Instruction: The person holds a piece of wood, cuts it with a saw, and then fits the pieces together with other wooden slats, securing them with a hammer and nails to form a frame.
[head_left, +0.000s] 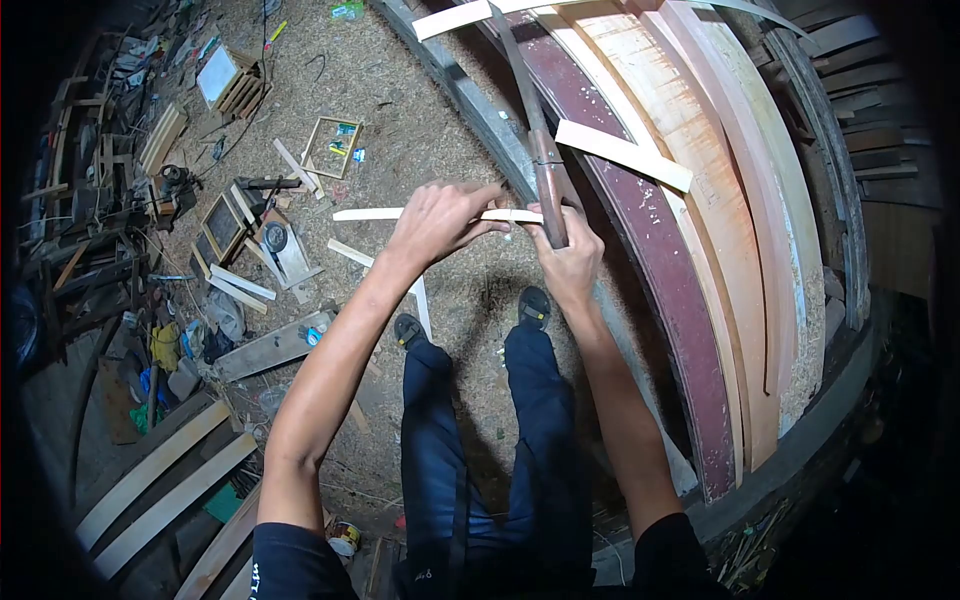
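Observation:
My left hand (pixel 440 222) is closed around a thin pale wood strip (pixel 368 214), which sticks out past the hand on the left. Between my hands, a short length of the strip shows, with a mark or notch near its right end. My right hand (pixel 572 255) grips the wooden handle of a long-bladed tool (pixel 546 175), and its fingertips touch the strip's right end. The dark blade points up and away; its teeth or edge cannot be made out. Just right of the handle, a pale wood piece (pixel 625 156) lies across the stacked boards.
Long boards (pixel 690 130) are stacked on the right, beside a maroon panel (pixel 640 240). On the sawdust-covered ground lie a small wooden frame (pixel 333 147), wood offcuts (pixel 242 285) and a power tool (pixel 277 238). My shoes (pixel 534 307) stand below my hands.

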